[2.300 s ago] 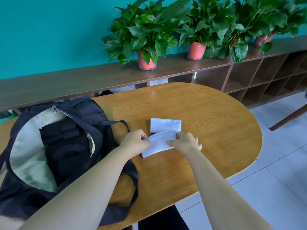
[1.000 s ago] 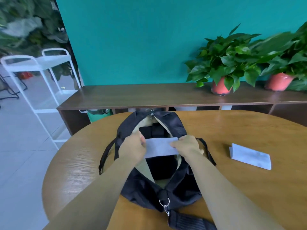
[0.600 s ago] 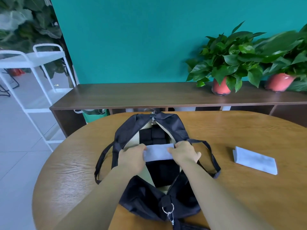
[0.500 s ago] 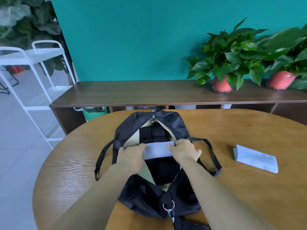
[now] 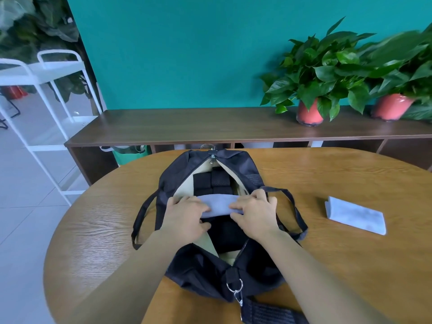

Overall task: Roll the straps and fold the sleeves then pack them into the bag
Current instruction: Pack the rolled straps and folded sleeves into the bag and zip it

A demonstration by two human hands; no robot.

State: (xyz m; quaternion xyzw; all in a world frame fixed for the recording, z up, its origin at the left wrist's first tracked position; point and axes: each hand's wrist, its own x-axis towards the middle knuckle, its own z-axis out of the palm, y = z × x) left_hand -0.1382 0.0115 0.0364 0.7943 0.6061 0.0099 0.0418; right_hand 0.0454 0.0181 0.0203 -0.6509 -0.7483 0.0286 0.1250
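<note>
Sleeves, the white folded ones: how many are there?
2. One sleeve is held by the left hand and right hand over the open bag; the other sleeve lies on the table to the bag's right. More may be hidden inside the bag.

An open black fabric duffel bag (image 5: pixel 182 174) lay on an oval wooden table (image 5: pixel 93 230), its beige lining showing. Over the opening, the left hand (image 5: pixel 184 216) and the right hand (image 5: pixel 254 213) each pinched one end of a folded pale grey cloth sleeve (image 5: pixel 218 203). Rolled black straps (image 5: pixel 215 181) sat packed at the bag's far end. A second folded pale grey sleeve (image 5: pixel 355 215) lay on the table, well to the right. Behind stood a long dark wooden shelf (image 5: pixel 187 125) bearing green potted plants (image 5: pixel 320 73).
</note>
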